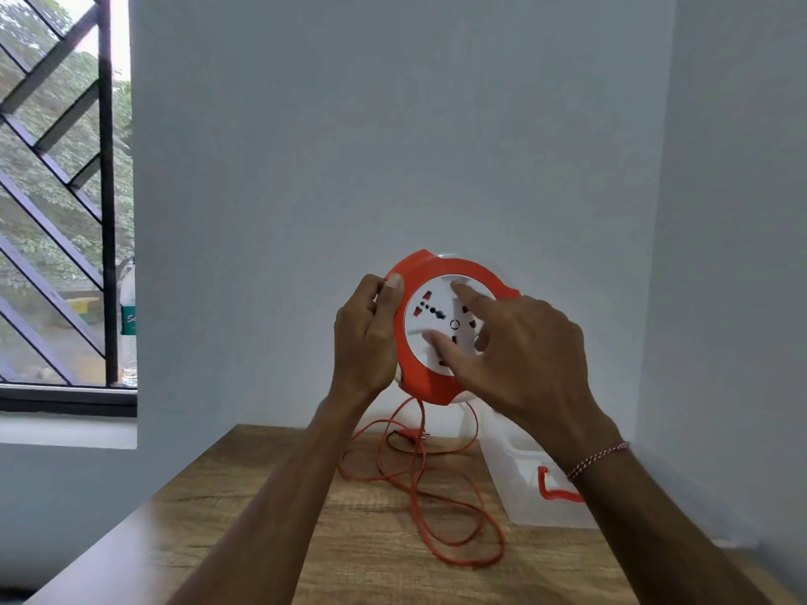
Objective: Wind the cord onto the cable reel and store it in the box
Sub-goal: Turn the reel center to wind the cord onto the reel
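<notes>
Winding in hand: my left hand [367, 338] grips the round orange-and-white plastic cable reel [441, 327]; right hand [519, 355], fingers spread, must turn its face to draw in the loose orange cord [441, 495].

round orange-and-white cable reel [436, 329]: looked like smooth, slightly glossy plastic
thin orange cord [454, 517]: rubbery, matt
clear storage box [519, 486]: frosted plastic
brown table [371, 539]: wood-grain, matt

surface: wooden table [270, 530], brown grain, set against a pale wall
on it, centre: orange cord [454, 517], loose overlapping loops, one strand rising off the top toward the reel held above
near far edge: cord's plug [412, 435], lying among the loops, blurry
on it, right: clear plastic box [519, 482], red latch on its near end, just beside the loops
</notes>
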Demonstrator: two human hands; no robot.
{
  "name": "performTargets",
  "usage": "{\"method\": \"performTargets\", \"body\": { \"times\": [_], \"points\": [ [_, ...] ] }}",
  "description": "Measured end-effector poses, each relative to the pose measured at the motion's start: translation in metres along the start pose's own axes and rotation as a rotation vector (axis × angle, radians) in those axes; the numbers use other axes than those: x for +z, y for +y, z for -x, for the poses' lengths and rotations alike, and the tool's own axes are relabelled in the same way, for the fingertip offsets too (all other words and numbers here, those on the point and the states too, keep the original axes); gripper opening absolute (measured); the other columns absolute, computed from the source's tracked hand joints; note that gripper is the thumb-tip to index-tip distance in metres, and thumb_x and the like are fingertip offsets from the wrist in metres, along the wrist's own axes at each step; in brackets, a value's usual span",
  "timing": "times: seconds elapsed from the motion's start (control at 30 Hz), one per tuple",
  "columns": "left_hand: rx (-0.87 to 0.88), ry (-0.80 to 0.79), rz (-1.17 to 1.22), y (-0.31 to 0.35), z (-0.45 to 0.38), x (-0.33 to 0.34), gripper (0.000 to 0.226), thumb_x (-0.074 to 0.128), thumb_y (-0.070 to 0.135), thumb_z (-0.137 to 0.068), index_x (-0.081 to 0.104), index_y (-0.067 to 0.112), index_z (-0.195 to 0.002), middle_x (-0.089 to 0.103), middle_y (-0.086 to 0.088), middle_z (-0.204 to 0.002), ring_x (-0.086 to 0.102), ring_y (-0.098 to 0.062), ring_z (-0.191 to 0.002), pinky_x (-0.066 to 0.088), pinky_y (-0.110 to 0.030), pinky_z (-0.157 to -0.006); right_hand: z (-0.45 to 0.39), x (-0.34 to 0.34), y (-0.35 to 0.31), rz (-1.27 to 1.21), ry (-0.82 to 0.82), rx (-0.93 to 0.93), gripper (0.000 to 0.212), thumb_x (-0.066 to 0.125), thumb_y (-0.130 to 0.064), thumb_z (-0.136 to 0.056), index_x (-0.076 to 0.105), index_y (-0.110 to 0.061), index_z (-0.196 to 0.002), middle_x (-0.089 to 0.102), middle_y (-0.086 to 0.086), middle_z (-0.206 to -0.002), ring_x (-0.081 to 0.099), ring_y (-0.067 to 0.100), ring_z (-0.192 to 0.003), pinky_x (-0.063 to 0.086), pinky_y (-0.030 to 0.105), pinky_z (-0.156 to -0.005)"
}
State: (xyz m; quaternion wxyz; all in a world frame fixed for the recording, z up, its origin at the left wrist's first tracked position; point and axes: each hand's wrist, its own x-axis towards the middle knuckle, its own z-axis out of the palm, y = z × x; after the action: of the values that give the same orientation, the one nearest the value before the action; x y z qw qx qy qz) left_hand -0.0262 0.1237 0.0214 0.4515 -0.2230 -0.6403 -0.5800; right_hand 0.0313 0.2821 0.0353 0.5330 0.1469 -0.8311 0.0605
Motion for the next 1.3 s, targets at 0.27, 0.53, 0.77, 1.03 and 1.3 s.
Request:
{"method": "performTargets", "body": {
  "times": [0.27, 0.53, 0.77, 1.03, 1.3],
  "points": [
    [-0.007, -0.003, -0.010, 0.000, 0.002, 0.002, 0.024, 0.042, 0.041, -0.100, 0.060, 0.025, -0.095, 0.070, 0.005, -0.084, 0.070, -0.018, -0.073, 0.062, -0.037, -0.066, -0.001, -0.005, 0.005, -0.091, 0.070, -0.113, 0.040, 0.071, -0.041, -0.081, 0.069, -0.016, -0.112, 0.072, 0.006, -0.106, 0.061, 0.024, -0.089, 0.054, 0.033, -0.070],
    [-0.005, 0.036, -0.031, 0.001, 0.001, 0.001, 0.019, 0.042, 0.039, -0.100, 0.057, 0.035, -0.090, 0.069, 0.001, -0.087, 0.068, -0.024, -0.076, 0.061, -0.038, -0.069, 0.000, -0.012, -0.002, 0.082, -0.227, -0.236, 0.061, 0.088, -0.029, -0.062, 0.066, -0.039, -0.118, 0.059, 0.007, -0.131, 0.051, 0.032, -0.115, 0.053, 0.045, -0.082],
    [-0.021, 0.018, 0.012, 0.001, 0.001, 0.001, 0.028, 0.042, 0.044, -0.097, 0.060, 0.022, -0.097, 0.070, 0.004, -0.086, 0.071, -0.018, -0.075, 0.062, -0.030, -0.065, 0.005, -0.004, -0.003, 0.079, -0.119, -0.162, 0.063, 0.089, -0.038, -0.056, 0.068, -0.038, -0.115, 0.065, 0.011, -0.116, 0.059, 0.031, -0.101, 0.056, 0.042, -0.070],
    [0.003, 0.036, 0.015, 0.001, 0.000, 0.002, 0.029, 0.043, 0.043, -0.098, 0.060, 0.021, -0.095, 0.069, 0.004, -0.082, 0.070, -0.014, -0.072, 0.061, -0.027, -0.063, 0.003, 0.005, -0.001, -0.009, 0.024, -0.024, 0.072, 0.048, -0.075, -0.079, 0.052, -0.032, -0.136, 0.074, 0.002, -0.101, 0.069, 0.023, -0.084, 0.057, 0.035, -0.071],
    [0.012, 0.050, 0.036, 0.003, 0.000, 0.000, 0.020, 0.043, 0.039, -0.100, 0.059, 0.028, -0.094, 0.069, 0.011, -0.083, 0.070, -0.009, -0.074, 0.056, -0.017, -0.060, 0.001, 0.002, 0.000, -0.088, 0.069, -0.101, 0.050, 0.062, -0.055, -0.083, 0.064, -0.024, -0.123, 0.071, 0.005, -0.104, 0.059, 0.021, -0.091, 0.050, 0.028, -0.070]
  ]
}}
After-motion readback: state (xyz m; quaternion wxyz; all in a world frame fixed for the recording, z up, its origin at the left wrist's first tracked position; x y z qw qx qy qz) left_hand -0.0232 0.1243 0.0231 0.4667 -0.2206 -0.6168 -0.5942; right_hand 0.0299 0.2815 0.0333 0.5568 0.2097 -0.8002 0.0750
